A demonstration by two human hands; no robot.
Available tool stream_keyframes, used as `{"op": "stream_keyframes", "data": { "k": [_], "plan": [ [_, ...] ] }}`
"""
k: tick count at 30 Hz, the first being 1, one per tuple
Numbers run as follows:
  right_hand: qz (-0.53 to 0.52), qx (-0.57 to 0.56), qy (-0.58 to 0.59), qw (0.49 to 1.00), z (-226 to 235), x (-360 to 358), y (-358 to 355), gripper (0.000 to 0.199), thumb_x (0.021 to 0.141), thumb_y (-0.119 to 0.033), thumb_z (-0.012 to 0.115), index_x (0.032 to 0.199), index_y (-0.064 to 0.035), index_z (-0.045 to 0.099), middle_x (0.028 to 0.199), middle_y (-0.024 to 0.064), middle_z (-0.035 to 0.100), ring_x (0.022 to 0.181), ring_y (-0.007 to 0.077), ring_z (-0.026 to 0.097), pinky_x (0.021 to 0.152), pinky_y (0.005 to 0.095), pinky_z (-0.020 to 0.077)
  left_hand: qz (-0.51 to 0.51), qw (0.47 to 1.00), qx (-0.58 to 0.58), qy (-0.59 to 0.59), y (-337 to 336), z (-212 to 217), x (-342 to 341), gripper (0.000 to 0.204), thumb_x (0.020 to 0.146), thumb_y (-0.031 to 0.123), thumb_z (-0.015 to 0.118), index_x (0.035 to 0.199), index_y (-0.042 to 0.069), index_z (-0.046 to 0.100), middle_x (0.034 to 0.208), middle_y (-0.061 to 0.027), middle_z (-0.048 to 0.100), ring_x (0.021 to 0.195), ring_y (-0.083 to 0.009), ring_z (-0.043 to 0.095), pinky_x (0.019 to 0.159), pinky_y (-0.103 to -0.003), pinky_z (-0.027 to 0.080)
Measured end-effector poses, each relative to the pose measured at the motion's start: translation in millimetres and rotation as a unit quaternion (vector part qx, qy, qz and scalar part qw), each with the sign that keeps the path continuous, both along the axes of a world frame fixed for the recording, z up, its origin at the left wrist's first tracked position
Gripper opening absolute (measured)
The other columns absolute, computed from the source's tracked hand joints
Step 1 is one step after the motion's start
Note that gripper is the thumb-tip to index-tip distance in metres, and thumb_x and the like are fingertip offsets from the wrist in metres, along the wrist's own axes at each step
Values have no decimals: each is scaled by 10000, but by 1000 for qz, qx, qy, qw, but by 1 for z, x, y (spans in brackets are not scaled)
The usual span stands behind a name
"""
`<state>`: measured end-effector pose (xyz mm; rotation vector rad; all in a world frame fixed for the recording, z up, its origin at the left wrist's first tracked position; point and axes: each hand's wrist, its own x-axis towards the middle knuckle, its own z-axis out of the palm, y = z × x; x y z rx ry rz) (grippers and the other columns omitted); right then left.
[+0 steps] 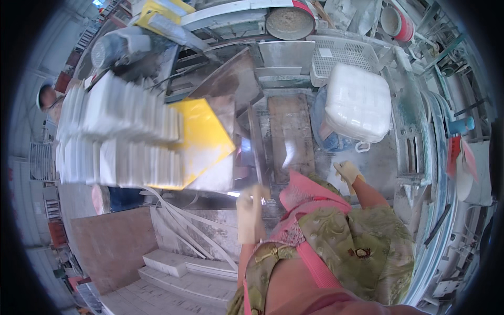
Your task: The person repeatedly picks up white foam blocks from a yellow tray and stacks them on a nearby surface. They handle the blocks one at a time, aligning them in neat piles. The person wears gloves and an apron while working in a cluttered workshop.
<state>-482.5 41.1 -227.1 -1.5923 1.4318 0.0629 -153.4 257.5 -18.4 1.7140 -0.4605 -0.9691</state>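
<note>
Both gloved hands hang low at centre frame, forearms rising from the lower edge over a green patterned top with pink straps. The left hand (250, 212) is blurred, its fingers together and pointing down, holding nothing I can make out. The right hand (347, 171) is raised beside the body with fingers loosely spread, empty. Stacked white tiles (118, 134) fill the left middle of the frame, well apart from both hands, resting on a yellow board (206, 137). A white plastic jug (358, 102) stands upper right, above the right hand. A dusty wooden plank (287, 134) runs between them; machinery crowds the top edge.
</note>
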Motion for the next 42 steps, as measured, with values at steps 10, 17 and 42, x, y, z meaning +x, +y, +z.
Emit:
{"op": "stream_keyframes", "data": {
  "k": [10, 17, 42],
  "plan": [
    [42, 106, -158, 981, 94, 176, -208, 465, 1002, -435, 541, 1032, -1, 709, 890, 164, 682, 742, 240, 653, 711, 395, 517, 88, 994, -56, -44, -219, 50, 26, 311, 1038, 242, 575, 1052, -29, 729, 1018, -69, 754, 965, -138, 672, 905, -290, 499],
    [175, -118, -218, 953, 107, 252, -326, 460, 978, -398, 641, 1140, 29, 704, 1067, 171, 706, 791, 227, 711, 785, 370, 546, 108, 988, -110, -14, -321, 53, 95, 294, 1066, 216, 558, 1224, -20, 634, 1091, -114, 738, 1059, -150, 657, 985, -290, 462],
    [379, -391, -49, 837, 216, 394, -707, 1097, 659, -369, 909, 1557, -105, 336, 1225, 230, 618, 1211, 404, 579, 999, 440, 488, 120, 991, -53, 1, -587, 30, 192, 278, 1055, 177, 571, 1245, -13, 643, 1077, -87, 727, 1052, -141, 646, 997, -285, 456]
  ]
}}
